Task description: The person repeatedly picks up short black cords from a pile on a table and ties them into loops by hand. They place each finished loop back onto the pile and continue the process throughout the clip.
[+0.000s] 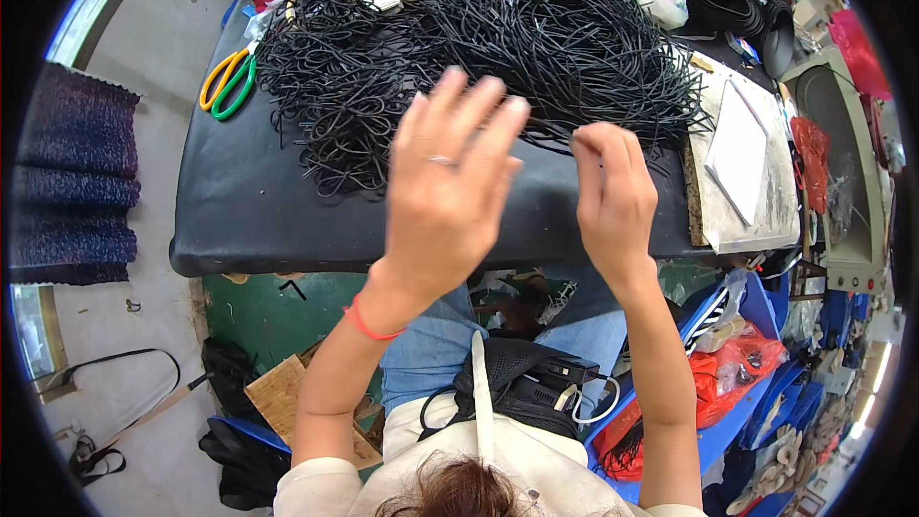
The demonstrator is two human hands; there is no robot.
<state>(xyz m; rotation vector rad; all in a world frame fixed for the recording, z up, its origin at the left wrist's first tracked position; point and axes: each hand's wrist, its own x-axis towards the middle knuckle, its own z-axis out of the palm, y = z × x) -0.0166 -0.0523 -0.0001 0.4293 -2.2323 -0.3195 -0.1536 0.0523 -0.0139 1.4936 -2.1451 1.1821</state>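
Note:
A large tangled heap of thin black cords (546, 19) covers the far part of the black-topped table (278, 220). My left hand (445, 182) hovers over the front edge of the heap, its fingers stretched out and slightly blurred, with nothing seen in it. To its right, my right hand (617, 196) is closed in a pinch at the heap's near edge. Dark cord strands reach its fingertips; the exact grip is partly hidden. A looser bundle of looped black cords (349, 134) lies left of my left hand.
Scissors (230, 84) with yellow and green handles lie at the table's left. A worn board (751, 215) with a white diamond-shaped piece (739, 153) sits at the right. Below on the right, a blue bin (713, 445) holds red plastic bags (742, 369).

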